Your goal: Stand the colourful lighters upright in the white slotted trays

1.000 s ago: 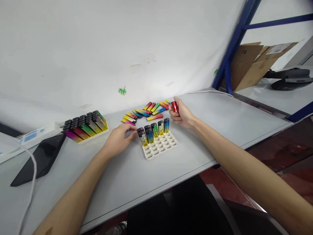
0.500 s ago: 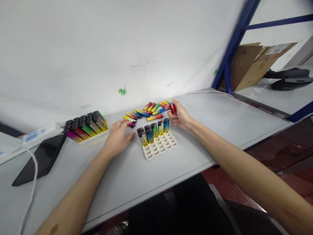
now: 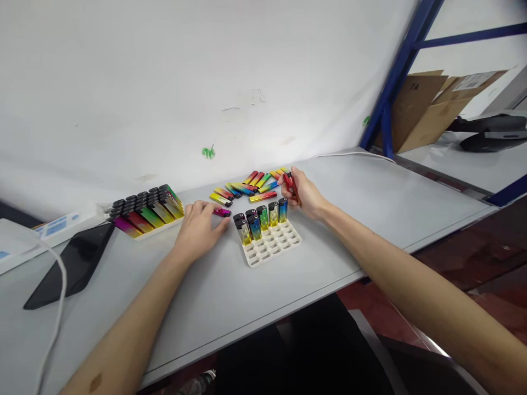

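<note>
My right hand (image 3: pixel 307 193) is closed around a red lighter (image 3: pixel 294 187), held above the table past the right end of the white holder; the fingers cover part of it. My left hand (image 3: pixel 201 230) lies on the table left of the holder, thumb apart from the fingers. Its fingertips are at a purple lighter (image 3: pixel 222 212), partly hidden by them. The white slotted holder (image 3: pixel 274 247) carries several upright lighters with black tops, among them a blue one (image 3: pixel 282 210) and a green one (image 3: pixel 262 218). Its front slots show as bare holes.
Several colourful lighters (image 3: pixel 263 196) lie loose by the wall. At left stands a second holder packed with upright lighters (image 3: pixel 150 211), beside a black tablet-like slab (image 3: pixel 72 266) and a white cable (image 3: pixel 61 291). A blue frame (image 3: pixel 385 104) and cardboard boxes (image 3: pixel 432 112) are at right.
The red lighter has turned in my right hand, and more of its length shows below the fingers. More of the purple lighter shows by my left fingertips. The view has shifted slightly.
</note>
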`<action>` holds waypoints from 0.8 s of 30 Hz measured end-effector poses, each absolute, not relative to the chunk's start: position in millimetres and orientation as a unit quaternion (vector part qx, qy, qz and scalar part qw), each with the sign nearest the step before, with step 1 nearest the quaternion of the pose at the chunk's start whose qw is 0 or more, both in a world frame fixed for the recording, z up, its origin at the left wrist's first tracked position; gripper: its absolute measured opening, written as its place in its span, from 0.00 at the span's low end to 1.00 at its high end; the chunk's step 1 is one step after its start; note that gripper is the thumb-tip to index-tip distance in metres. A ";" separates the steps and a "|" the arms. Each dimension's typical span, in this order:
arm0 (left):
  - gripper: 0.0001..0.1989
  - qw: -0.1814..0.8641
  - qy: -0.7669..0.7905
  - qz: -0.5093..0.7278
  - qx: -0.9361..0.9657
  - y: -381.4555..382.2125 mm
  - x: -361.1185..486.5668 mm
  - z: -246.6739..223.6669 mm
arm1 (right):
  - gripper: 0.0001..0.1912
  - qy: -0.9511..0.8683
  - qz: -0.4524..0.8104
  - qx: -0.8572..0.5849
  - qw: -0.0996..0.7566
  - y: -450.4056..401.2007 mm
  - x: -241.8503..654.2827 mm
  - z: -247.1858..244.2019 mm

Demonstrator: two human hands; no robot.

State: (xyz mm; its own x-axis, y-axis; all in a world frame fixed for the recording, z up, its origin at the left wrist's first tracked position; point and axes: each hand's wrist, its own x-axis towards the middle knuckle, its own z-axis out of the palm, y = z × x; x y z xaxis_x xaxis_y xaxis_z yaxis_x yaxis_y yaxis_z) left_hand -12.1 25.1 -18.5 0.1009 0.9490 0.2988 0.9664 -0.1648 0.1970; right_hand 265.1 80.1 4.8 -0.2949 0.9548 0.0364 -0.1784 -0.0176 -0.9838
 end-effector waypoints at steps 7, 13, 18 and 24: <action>0.13 -0.018 -0.645 -0.212 -0.734 27.1 -11.3 -19.9 | 0.18 -0.639 0.393 -0.432 0.501 50.2 290.3 15.9; 0.11 -0.015 -0.635 -0.213 -0.742 27.0 -9.0 -19.3 | 0.13 -0.689 0.349 -0.422 0.475 14.8 305.8 46.7; 0.14 -0.013 -0.636 -0.197 -0.746 26.7 -8.5 -18.6 | 0.11 -0.736 0.332 -0.403 0.431 -1.4 279.6 40.7; 0.16 -0.013 -0.627 -0.201 -0.753 26.5 -7.4 -19.1 | 0.08 -0.802 0.224 -0.396 0.387 -3.3 261.0 21.0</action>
State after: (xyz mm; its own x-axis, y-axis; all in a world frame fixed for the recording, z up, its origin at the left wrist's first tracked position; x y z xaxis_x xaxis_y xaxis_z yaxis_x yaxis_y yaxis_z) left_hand -7.4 26.5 -19.1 0.1334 0.9488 0.2863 0.9379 -0.2142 0.2727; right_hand 261.0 -3.3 21.0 -0.3858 0.8092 0.4432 0.4621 0.5852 -0.6664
